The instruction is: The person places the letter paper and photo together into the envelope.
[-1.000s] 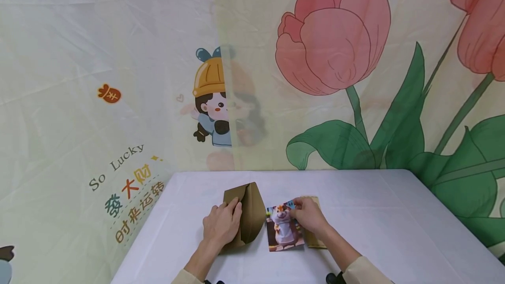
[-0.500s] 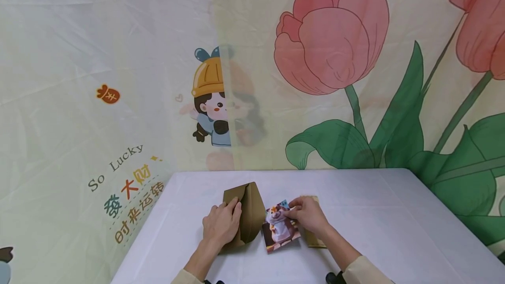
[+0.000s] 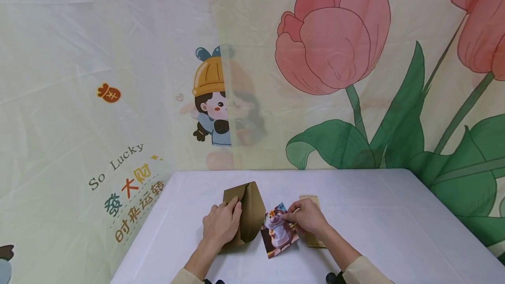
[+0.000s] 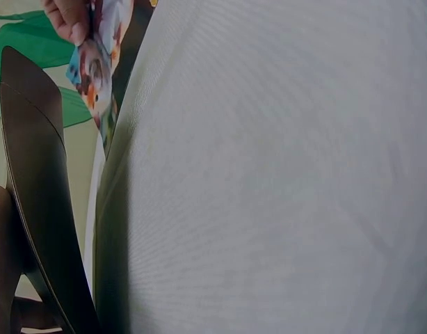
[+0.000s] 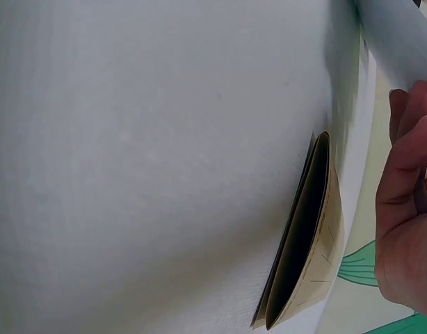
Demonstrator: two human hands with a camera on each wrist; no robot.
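In the head view, a brown paper envelope [image 3: 255,218] sits at the table's middle left, its flap spread open toward the right. My left hand [image 3: 222,225] lies over its left part, with index finger and thumb holding the edge by the pocket opening. In the left wrist view the envelope [image 4: 39,174] rises beside the fingers. My right hand [image 3: 309,218] pinches a colour photo card [image 3: 278,233] of a plush-like animal by its upper right side. The card is tilted, close beside the flap. The right wrist view shows the card's pale back [image 5: 401,42] at the fingertips.
A folded tan paper piece [image 5: 307,257] stands partly spread on the table, partly hidden under the right hand in the head view. The white-covered table [image 3: 375,222] ends at a printed cloth backdrop [image 3: 252,56] with tulips.
The photo card has moved left and a little toward me, turning from nearly upright to tilted beside the envelope flap. The left hand and envelope have stayed put.
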